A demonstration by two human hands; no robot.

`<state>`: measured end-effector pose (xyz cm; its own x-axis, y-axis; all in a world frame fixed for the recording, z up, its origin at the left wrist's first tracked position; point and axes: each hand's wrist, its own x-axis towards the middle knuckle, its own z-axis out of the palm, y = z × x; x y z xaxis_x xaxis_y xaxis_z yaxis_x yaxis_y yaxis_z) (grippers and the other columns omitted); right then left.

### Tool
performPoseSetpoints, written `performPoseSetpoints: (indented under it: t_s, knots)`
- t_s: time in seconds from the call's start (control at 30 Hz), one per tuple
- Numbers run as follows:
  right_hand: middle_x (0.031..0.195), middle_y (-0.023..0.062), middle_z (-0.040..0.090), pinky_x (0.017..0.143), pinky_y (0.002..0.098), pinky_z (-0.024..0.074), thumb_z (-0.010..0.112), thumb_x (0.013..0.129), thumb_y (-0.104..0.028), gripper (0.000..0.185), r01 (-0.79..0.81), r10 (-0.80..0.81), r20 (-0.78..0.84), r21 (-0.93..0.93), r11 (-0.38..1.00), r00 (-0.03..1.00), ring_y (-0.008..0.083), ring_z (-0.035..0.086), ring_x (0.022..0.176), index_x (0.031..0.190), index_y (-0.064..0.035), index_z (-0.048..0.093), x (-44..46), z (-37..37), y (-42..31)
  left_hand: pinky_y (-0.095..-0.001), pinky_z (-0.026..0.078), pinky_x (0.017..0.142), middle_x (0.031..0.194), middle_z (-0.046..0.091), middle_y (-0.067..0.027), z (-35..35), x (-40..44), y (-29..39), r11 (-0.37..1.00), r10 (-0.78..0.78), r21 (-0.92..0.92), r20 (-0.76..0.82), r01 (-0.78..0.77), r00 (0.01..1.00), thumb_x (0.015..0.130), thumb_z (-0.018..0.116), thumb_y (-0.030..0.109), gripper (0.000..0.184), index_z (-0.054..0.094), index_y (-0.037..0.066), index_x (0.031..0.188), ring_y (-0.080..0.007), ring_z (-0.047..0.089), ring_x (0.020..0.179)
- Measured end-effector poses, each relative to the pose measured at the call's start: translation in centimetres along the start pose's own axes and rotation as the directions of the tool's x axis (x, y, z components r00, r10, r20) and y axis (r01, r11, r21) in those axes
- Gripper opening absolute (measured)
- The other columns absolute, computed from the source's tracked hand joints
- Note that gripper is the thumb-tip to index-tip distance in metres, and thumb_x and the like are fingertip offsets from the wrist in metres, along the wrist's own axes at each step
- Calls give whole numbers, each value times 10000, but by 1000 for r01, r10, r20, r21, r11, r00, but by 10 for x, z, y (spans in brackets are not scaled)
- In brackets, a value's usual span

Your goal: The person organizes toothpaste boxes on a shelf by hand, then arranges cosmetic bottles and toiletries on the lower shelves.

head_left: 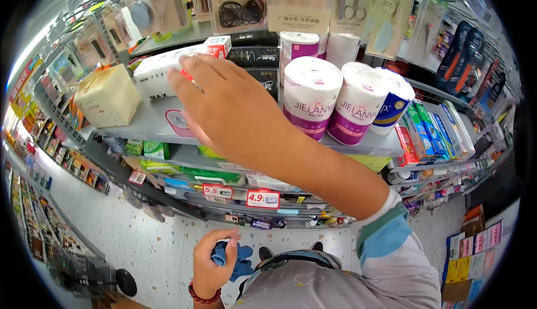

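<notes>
The white box (154,85) sits near the left end of the shelf (154,112), just beside the cream box (109,97) at the left corner. The right hand (218,102) is over its right end; from here I can't tell whether it grips. A sideways nudge might tip the cream box off that corner; a careless forearm (330,174) could topple the rolls (312,93). The left hand (208,261), low, clutches a blue cloth (242,261).

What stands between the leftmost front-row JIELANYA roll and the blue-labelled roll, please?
In the head view, a second JIELANYA roll stands between the leftmost roll and the blue-labelled roll.
</notes>
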<state>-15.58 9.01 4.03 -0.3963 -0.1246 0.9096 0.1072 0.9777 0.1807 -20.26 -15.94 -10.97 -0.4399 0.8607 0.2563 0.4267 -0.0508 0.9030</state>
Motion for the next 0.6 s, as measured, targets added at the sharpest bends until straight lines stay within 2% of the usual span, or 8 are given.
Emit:
performPoseSetpoints:
  t_s: [0.1, 0.17, 0.2, 0.3, 0.37, 0.47, 0.57, 0.6]
  knots:
    - [1197, 199, 674, 1027, 388, 527, 698, 829, -112, 433, -130, 148, 194, -103, 986, 970, 341, 628, 1199, 1226, 52, 645, 6, 33, 4, -332, 555, 814, 942, 769, -138, -14, 2, -13, 1000, 22, 15, 18, -22, 1000, 944, 694, 0, 182, 730, -9, 1123, -259, 737, 876]
    - [1161, 185, 698, 989, 390, 554, 704, 814, -103, 383, -108, 144, 225, -166, 980, 964, 326, 645, 1180, 1165, 48, 677, 12, 33, 2, -333, 561, 796, 939, 766, -141, -20, 3, -16, 999, -2, -39, 23, 3, 1000, 939, 695, -8, 172, 734, -10, 1106, -259, 745, 856]
    - [1150, 196, 689, 986, 407, 562, 711, 807, -89, 368, -152, 174, 312, -93, 984, 934, 349, 653, 1153, 1144, 49, 663, 17, 29, 0, -296, 558, 791, 1007, 759, -118, -24, 1, -21, 998, 64, -16, 29, -64, 998, 1007, 728, 99, 202, 735, -12, 1176, -205, 730, 867]
    - [1052, 178, 686, 872, 423, 600, 727, 779, -101, 238, -276, 247, 474, -11, 961, 845, 359, 668, 1098, 984, 10, 680, 23, 25, -11, -310, 551, 783, 1030, 756, -123, -34, -1, -31, 994, 74, 79, 50, -78, 996, 1056, 676, 118, 212, 720, -22, 1209, -197, 714, 867]
    - [972, 142, 679, 783, 415, 607, 722, 758, -129, 169, -153, 207, 296, -195, 969, 933, 337, 668, 1055, 891, -29, 691, 10, 44, -18, -312, 548, 796, 1020, 757, -123, -34, 6, -36, 995, 81, 51, 99, -86, 992, 1069, 657, 118, 220, 715, -28, 1223, -192, 705, 865]
    - [1034, 185, 692, 794, 422, 608, 688, 756, -192, 371, 12, -6, 36, -173, 985, 999, 347, 666, 1032, 1044, 40, 716, -13, 15, -38, -321, 552, 834, 1021, 755, -131, -25, 14, -38, 998, 65, 0, 160, -65, 985, 1078, 636, 104, 209, 700, -31, 1224, -196, 697, 892]
    - [1268, 283, 665, 912, 496, 613, 703, 867, -201, 522, 80, -75, -116, 39, 996, 990, 431, 664, 1179, 1303, 81, 649, -55, -47, -61, -329, 556, 846, 1025, 747, -138, -18, 16, -49, 995, 86, 37, 170, -93, 982, 1046, 667, 75, 212, 683, -35, 1227, -205, 688, 907]
    - [1280, 271, 648, 929, 473, 612, 686, 900, -182, 485, 48, -29, -126, 153, 987, 992, 427, 660, 1202, 1304, 82, 637, -72, -77, -66, -332, 557, 852, 1030, 742, -142, -14, 16, -57, 991, 98, 73, 155, -110, 983, 1025, 684, 54, 225, 674, -38, 1231, -211, 683, 918]
